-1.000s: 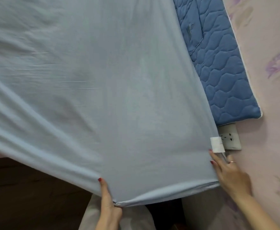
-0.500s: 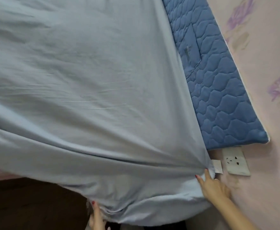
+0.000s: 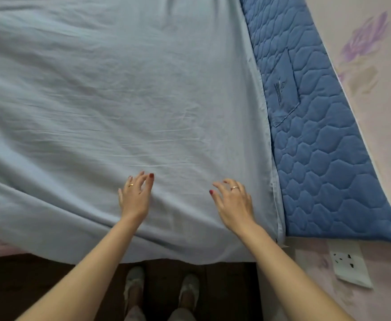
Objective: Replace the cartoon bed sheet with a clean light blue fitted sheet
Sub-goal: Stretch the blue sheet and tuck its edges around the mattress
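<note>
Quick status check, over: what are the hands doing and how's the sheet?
Left hand and right hand open, fingers spread over the light blue fitted sheet. Sheet spread over the bed, wrinkled. Blue quilted pad lies alongside, not in the way.

The stitched patch [image 3: 282, 89] on the blue quilted pad [image 3: 324, 158] carries small marks, too blurred to read.

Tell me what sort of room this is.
Most likely a bedroom in a home. A light blue sheet covers a wide bed, a quilted blue pad lies along floral wallpaper, and a wall socket sits near the corner. Both hands hover over the sheet.
</note>
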